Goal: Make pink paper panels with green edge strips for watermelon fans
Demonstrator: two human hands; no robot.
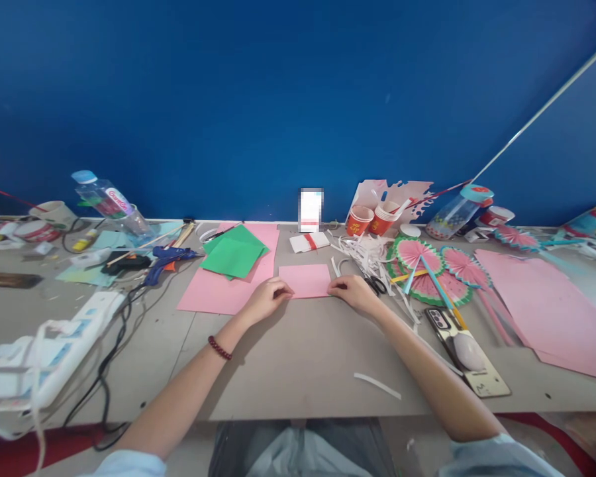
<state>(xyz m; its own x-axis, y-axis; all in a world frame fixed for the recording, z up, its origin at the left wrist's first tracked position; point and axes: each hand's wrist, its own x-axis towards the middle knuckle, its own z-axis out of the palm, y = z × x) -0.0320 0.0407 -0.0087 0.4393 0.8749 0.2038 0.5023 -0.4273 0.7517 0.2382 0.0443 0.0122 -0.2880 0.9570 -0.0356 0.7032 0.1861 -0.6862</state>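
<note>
A small pink paper [304, 281] lies across the middle of the table, its near edge running between my two hands. My left hand [269, 298] pinches the near left corner, fingers curled and thumb against the edge. At the near right corner, my right hand [353, 293] grips the paper in the same way. Whether the paper is folded double is hard to make out. Green paper sheets [236, 253] rest on a larger pink sheet [213, 293] left of my left hand. Black-handled scissors [376, 285] lie just beyond my right hand, partly under white paper strips [365, 255].
Watermelon-patterned paper fans [420, 262], a phone [477, 364] and pink sheets [551, 298] lie to the right. Red paper cups [361, 218] stand at the back. On the left are a blue glue gun [166, 262], a power strip [82, 338] with cables and a plastic bottle [112, 200].
</note>
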